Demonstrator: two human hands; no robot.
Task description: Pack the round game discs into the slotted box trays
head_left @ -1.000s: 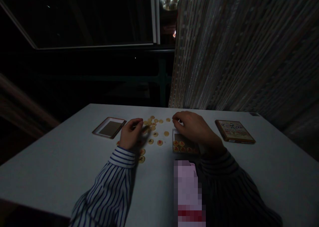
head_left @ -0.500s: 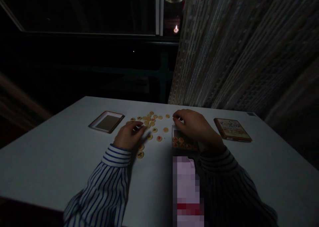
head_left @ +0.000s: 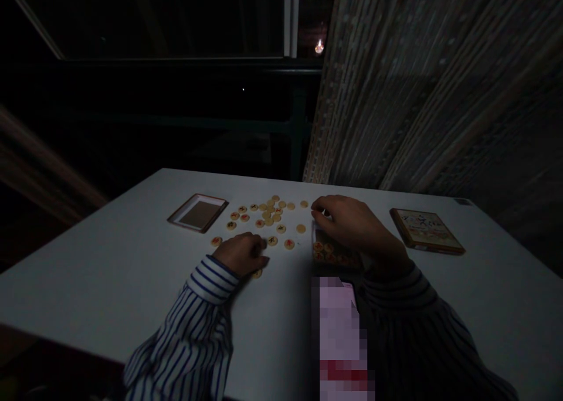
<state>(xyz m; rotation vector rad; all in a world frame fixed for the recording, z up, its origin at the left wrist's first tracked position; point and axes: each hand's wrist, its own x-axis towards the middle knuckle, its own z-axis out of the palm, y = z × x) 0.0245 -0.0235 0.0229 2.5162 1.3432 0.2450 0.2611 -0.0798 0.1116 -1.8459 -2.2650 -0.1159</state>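
Round wooden Chinese chess pieces lie scattered mid-table, some with red or black characters up, others blank. My left hand is low over the near pieces, its fingers bent and a gap between thumb and forefinger. Just below its thumb a black-marked piece is partly covered; whatever lies under the palm is hidden. Over a clear-sided box my right hand is held with thumb and forefinger drawn together at the box's far left. Anything between those fingertips cannot be made out. Several red-marked pieces rest inside the box.
An open shallow lid or tray lies at the left of the white table. On the right is a flat printed box. A blurred-out pink item is in front of the clear-sided box. A string curtain hangs behind.
My left hand has drawn back toward the near pieces, uncovering others at the left and covering a red-marked one. The right hand stays over the box. The view has shifted slightly.
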